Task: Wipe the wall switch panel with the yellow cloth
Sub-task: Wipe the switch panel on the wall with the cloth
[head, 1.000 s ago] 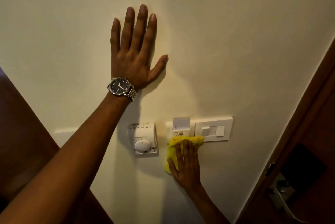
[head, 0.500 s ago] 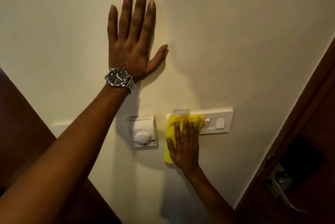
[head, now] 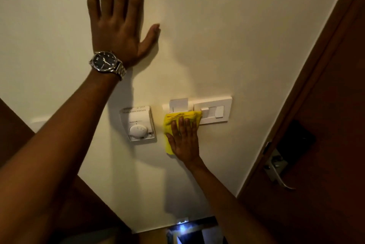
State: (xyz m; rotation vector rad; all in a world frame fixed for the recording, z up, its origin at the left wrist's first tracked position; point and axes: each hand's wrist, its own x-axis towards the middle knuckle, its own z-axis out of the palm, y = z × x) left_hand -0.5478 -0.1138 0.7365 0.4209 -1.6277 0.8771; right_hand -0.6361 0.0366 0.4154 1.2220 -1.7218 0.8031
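The white wall switch panel (head: 214, 110) is mounted on the cream wall, with a key card (head: 178, 104) standing in its left slot. My right hand (head: 184, 141) presses the yellow cloth (head: 178, 118) flat against the panel's lower left part, fingers spread over it. The cloth hangs down the wall beside my palm and hides the panel's left lower corner. My left hand (head: 118, 20) lies flat on the wall high above, fingers spread, holding nothing, with a steel watch (head: 106, 63) on the wrist.
A white thermostat (head: 138, 125) with a round dial sits just left of the cloth. A dark wooden door (head: 325, 125) with a metal lever handle (head: 278, 170) stands at the right. Dark wood panelling fills the lower left.
My right hand and the cloth slid down a little, uncovering the key card again. The view has tilted, so my left hand sits higher in frame.
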